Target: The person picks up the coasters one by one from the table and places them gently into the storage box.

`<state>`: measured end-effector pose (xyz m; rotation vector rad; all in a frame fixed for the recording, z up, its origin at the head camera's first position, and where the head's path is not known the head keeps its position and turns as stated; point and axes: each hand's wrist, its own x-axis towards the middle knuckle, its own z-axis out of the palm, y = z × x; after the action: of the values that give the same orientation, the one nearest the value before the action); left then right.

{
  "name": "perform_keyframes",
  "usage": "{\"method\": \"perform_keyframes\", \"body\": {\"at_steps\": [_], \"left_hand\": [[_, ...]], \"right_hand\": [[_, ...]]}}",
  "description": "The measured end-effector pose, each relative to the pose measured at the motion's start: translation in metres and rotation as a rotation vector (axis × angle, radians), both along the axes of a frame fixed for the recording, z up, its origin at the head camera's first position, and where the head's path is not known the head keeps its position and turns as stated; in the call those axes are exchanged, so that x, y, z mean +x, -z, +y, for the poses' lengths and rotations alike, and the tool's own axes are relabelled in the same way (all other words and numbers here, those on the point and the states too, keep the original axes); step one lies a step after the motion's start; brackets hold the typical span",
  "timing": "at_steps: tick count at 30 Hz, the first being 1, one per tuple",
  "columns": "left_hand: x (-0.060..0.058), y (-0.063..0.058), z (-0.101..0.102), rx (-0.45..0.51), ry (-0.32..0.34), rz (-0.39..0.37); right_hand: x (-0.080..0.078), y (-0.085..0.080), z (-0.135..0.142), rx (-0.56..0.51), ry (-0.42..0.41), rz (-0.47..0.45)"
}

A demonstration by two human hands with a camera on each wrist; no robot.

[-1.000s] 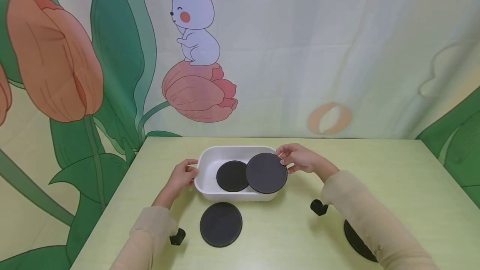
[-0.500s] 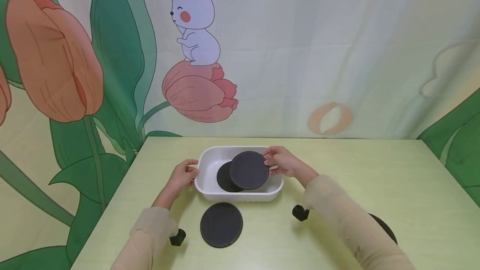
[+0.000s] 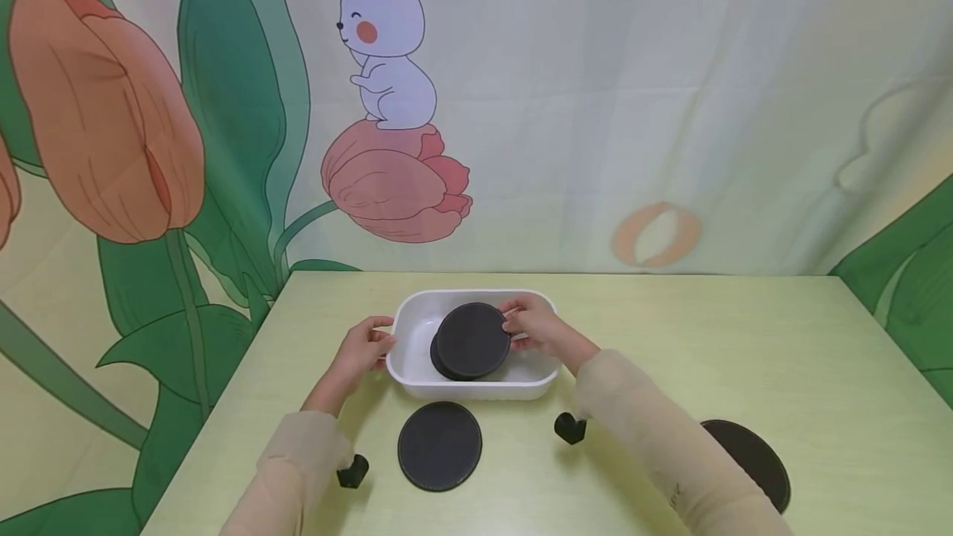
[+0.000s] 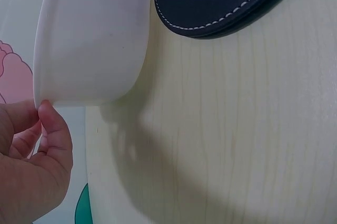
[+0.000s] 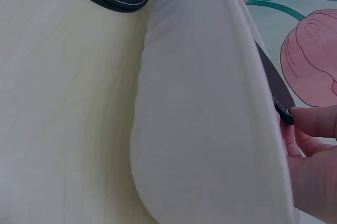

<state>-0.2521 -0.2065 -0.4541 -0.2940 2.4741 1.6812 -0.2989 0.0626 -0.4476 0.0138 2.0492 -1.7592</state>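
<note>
A white rectangular tub (image 3: 476, 391) with rounded corners stands near the back of the table. My left hand (image 3: 365, 346) pinches its left rim between thumb and fingers; the left wrist view shows the thumb (image 4: 52, 119) at the rim's corner. Over the inside of the tub, my right hand (image 3: 536, 325) pinches a round black coaster (image 3: 473, 341) by its right edge. That coaster, with stitching along its edge, overlaps most of another black coaster (image 3: 436, 358) lying in the tub. In the right wrist view the tub wall hides much of the held coaster (image 5: 274, 79).
One black coaster (image 3: 439, 446) lies on the table (image 3: 536, 470) just in front of the tub. Another coaster (image 3: 759, 461) lies at the right, partly under the right sleeve (image 3: 655, 437) in the head view. A printed curtain (image 3: 558, 147) hangs behind the table.
My right hand has moved left with its coaster, from the tub's right end to above the coaster inside. The left hand has stayed at the rim. More of the far-right coaster shows than half a second ago.
</note>
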Motion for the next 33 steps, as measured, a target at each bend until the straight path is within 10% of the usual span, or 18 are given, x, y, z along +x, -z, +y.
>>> {"method": "perform_keyframes", "body": {"at_steps": [33], "left_hand": [[0.000,-0.002,0.001,0.003,0.002,-0.005]], "right_hand": [[-0.004,0.027,-0.022,0.047,0.191,-0.096]]}}
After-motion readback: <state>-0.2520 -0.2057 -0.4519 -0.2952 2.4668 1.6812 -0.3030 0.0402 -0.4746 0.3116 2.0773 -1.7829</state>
